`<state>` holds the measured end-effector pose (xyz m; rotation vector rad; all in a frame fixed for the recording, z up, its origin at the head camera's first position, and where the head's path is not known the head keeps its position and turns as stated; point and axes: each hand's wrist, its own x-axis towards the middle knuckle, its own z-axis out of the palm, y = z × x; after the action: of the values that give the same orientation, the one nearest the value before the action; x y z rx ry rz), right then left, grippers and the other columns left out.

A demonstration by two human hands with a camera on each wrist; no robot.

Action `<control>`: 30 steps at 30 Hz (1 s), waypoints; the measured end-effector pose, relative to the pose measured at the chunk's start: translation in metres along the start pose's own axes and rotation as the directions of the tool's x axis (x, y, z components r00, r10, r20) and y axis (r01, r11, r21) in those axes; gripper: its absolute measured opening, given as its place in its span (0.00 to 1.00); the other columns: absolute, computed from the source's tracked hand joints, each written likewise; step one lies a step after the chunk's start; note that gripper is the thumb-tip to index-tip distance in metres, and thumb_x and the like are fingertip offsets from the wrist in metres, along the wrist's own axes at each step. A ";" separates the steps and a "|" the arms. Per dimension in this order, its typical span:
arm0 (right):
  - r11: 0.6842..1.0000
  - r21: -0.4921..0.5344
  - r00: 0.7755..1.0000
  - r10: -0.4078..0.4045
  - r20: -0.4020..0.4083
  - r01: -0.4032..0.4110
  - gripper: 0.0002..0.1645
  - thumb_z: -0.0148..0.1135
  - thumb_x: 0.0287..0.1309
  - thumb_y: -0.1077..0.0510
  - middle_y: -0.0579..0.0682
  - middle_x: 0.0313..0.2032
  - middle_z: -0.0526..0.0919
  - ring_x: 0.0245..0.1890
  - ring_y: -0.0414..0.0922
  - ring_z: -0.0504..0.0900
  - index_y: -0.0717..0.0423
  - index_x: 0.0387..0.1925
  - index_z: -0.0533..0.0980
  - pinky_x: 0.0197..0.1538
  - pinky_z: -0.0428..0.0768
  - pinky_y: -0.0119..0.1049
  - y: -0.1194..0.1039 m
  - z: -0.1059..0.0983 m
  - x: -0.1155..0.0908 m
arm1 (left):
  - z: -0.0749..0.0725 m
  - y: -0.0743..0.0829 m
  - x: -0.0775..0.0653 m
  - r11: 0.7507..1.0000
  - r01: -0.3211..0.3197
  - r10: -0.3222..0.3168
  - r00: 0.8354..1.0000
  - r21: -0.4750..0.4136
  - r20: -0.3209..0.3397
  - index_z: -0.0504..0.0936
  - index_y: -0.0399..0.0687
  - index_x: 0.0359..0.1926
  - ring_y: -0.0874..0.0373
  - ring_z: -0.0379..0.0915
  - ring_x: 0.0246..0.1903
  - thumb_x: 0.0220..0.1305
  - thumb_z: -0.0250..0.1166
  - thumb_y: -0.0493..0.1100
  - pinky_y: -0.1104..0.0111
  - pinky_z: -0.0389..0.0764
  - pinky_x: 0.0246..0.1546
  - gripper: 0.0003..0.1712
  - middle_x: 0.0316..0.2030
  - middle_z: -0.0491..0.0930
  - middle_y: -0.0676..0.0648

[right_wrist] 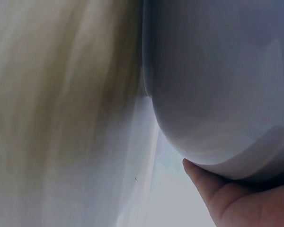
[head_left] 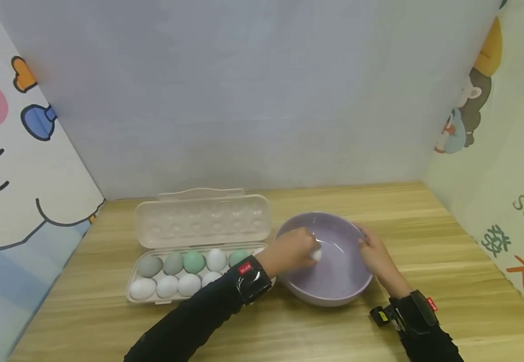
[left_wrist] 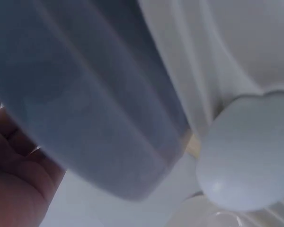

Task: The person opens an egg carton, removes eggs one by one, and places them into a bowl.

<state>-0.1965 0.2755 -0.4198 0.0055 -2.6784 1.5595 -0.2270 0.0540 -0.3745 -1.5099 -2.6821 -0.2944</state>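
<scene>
A purple bowl [head_left: 334, 281] stands on the table, and my left hand [head_left: 294, 250] reaches over its left rim. Its curled fingers hold a white egg [head_left: 317, 255] inside the bowl; most of the egg is hidden by the hand. On the bowl's right side, my right hand [head_left: 375, 254] grips the rim, and in the right wrist view the thumb [right_wrist: 213, 184] lies against the bowl's edge. Left of the bowl, an egg carton [head_left: 162, 301] lies with several white, green and grey eggs in two rows. My left forearm passes over its right end.
The carton's clear lid [head_left: 203, 221] stands raised behind the eggs. A wooden table [head_left: 325, 337] runs back to a plain grey wall [head_left: 262, 100], with printed panels at left and right. In the left wrist view a white egg [left_wrist: 246, 156] in the carton shows close up.
</scene>
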 end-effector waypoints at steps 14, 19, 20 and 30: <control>1.000 -0.016 1.000 0.004 0.013 -0.004 0.28 0.34 0.66 0.70 0.73 0.64 0.59 0.61 0.69 0.63 0.70 0.67 0.56 0.58 0.66 0.61 -0.011 0.001 0.002 | 0.015 0.006 -0.001 0.995 -0.008 0.007 1.000 0.104 0.005 0.83 0.48 0.34 0.59 0.72 0.35 0.53 0.71 0.45 0.72 0.74 0.35 0.09 0.32 0.78 0.52; 1.000 -0.019 1.000 0.017 0.016 -0.017 0.29 0.34 0.66 0.69 0.72 0.65 0.58 0.61 0.69 0.63 0.69 0.68 0.55 0.57 0.67 0.61 -0.011 -0.003 0.002 | 0.016 0.012 0.004 0.991 0.019 -0.023 0.999 0.134 0.030 0.84 0.49 0.37 0.60 0.71 0.37 0.49 0.73 0.50 0.73 0.73 0.35 0.15 0.34 0.77 0.52; 1.000 -0.022 1.000 0.018 0.014 -0.018 0.29 0.34 0.66 0.69 0.72 0.65 0.58 0.61 0.69 0.63 0.69 0.68 0.55 0.57 0.68 0.61 -0.011 -0.003 0.002 | 0.017 0.013 0.005 0.989 0.019 -0.024 0.999 0.148 0.032 0.84 0.50 0.36 0.60 0.70 0.37 0.48 0.74 0.51 0.73 0.73 0.35 0.16 0.34 0.76 0.52; 1.000 -0.010 0.999 0.030 0.024 -0.030 0.29 0.34 0.67 0.69 0.72 0.64 0.59 0.60 0.69 0.64 0.68 0.68 0.55 0.55 0.70 0.60 -0.003 -0.002 -0.001 | 0.018 0.017 0.002 0.986 0.010 -0.020 0.998 0.169 0.054 0.85 0.50 0.38 0.60 0.70 0.38 0.47 0.73 0.55 0.73 0.73 0.35 0.19 0.35 0.75 0.53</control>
<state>-0.1950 0.2758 -0.4167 -0.0161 -2.7165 1.5647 -0.2129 0.0677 -0.3899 -1.4702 -2.6828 -0.0242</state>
